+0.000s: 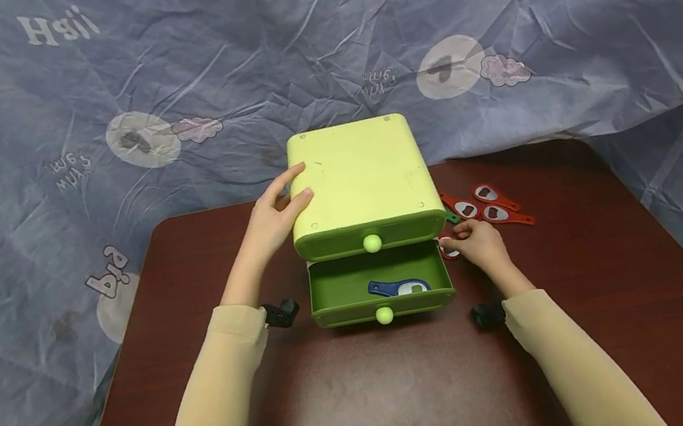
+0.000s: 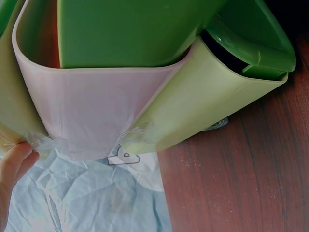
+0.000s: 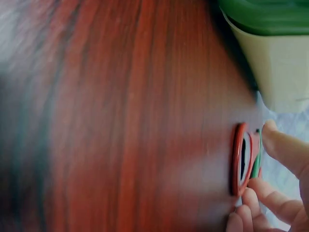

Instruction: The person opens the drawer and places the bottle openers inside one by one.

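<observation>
In the head view, my left hand (image 1: 271, 217) rests on the left edge of a yellow drawer box (image 1: 362, 172), thumb and fingers spread over its top. Below its top drawer, a green drawer (image 1: 343, 284) is pulled out, with a blue bottle opener (image 1: 399, 286) lying inside. To the right of the box, my right hand (image 1: 483, 246) reaches down to a red bottle opener (image 3: 238, 159). The right wrist view shows thumb and index finger apart, fingertips close by this opener. A green bottle opener (image 3: 256, 164) lies just behind it, partly hidden.
Several more red bottle openers (image 1: 505, 216) lie on the dark wooden table (image 1: 594, 261) beyond my right hand. A pink box shell (image 2: 96, 101) sits between two yellow-green ones in the left wrist view. A wrinkled blue-grey cloth (image 1: 221, 60) hangs behind the table.
</observation>
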Tool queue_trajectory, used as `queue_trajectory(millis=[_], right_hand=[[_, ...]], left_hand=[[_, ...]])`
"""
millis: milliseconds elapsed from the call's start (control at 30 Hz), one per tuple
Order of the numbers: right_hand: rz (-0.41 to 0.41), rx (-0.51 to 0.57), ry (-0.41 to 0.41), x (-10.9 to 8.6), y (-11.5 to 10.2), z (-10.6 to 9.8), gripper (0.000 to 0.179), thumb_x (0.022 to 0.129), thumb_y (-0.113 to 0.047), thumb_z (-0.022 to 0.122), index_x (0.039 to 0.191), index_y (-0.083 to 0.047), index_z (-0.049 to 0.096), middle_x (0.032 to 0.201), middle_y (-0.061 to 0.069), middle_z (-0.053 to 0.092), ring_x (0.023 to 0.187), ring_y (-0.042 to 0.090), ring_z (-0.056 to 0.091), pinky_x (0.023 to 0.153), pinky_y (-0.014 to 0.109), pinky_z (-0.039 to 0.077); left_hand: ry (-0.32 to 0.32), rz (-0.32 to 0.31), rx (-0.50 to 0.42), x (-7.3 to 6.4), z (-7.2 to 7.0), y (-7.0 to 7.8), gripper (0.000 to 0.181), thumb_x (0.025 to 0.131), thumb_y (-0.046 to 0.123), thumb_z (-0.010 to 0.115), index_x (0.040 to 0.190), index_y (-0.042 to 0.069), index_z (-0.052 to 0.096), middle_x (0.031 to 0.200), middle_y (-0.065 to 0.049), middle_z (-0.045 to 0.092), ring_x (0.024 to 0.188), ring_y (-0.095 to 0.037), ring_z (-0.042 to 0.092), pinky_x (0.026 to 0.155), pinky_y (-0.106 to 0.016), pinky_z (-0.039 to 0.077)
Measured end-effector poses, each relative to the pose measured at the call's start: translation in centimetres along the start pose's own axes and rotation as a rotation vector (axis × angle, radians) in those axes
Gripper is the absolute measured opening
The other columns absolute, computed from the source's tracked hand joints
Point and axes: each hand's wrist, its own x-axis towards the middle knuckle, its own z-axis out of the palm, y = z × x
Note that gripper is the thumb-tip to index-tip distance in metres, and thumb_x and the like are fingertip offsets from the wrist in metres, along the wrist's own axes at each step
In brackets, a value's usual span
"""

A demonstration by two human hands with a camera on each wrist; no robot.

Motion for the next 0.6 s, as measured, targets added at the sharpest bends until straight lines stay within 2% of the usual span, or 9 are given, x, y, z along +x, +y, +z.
queue_trajectory(millis=[233,433,600], right_hand=[[0.021,-0.1,0.05,0.1,-0.8,0.6,0.047,0.084,-0.031,0.077,0.115,0.003,0.066,0.107,0.021,0.069,0.099,0.037,0.063,0.083,0.048,0.05],[0.078,-0.145,0.014,0.0,-2.0,0.3,0.045,0.085,-0.028,0.075,0.114,0.004,0.064,0.112,0.025,0.066,0.1,0.04,0.061,0.083,0.049,0.049],[0.122,-0.127,-0.024,-0.1,-2.5,0.2,0.038,0.086,-0.024,0.073,0.108,0.005,0.062,0.113,0.027,0.062,0.102,0.04,0.058,0.085,0.049,0.048]], left_hand=[[-0.002,0.013,0.004,-0.1,0.0,0.1,0.051,0.094,0.047,0.063,0.143,0.044,0.048,0.159,0.01,0.03,0.139,-0.02,0.047,0.103,-0.047,0.048],[-0.007,-0.003,-0.001,0.0,-0.1,0.1,0.053,0.095,0.044,0.063,0.145,0.042,0.046,0.16,0.009,0.028,0.139,-0.021,0.046,0.104,-0.047,0.047],[-0.018,-0.022,0.007,-0.1,-0.1,0.4,0.055,0.097,0.038,0.062,0.149,0.035,0.043,0.162,0.004,0.025,0.142,-0.025,0.042,0.105,-0.048,0.046]])
